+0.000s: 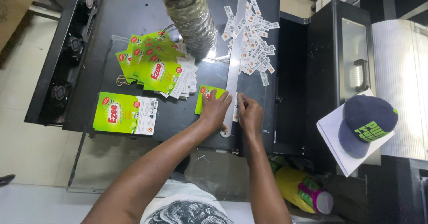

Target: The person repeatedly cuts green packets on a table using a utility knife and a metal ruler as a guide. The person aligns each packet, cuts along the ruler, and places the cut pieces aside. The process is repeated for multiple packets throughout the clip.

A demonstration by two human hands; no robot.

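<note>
My left hand (215, 110) lies flat with fingers spread on a green printed label (206, 95) on the black worktable (147, 10), pressing it against a long metal ruler (235, 59). On the other side of the ruler's near end, my right hand (249, 113) has its fingers curled at the ruler's edge. Whether it holds a small tool or a white strip there I cannot tell.
A fanned pile of green labels (154, 63) and a flat stack of them (125, 113) lie to the left. Several cut white strips (252, 37) are scattered right of the ruler. A silver flexible duct (189, 14) hangs above. A dark blue cap (365, 124) rests on paper at the right.
</note>
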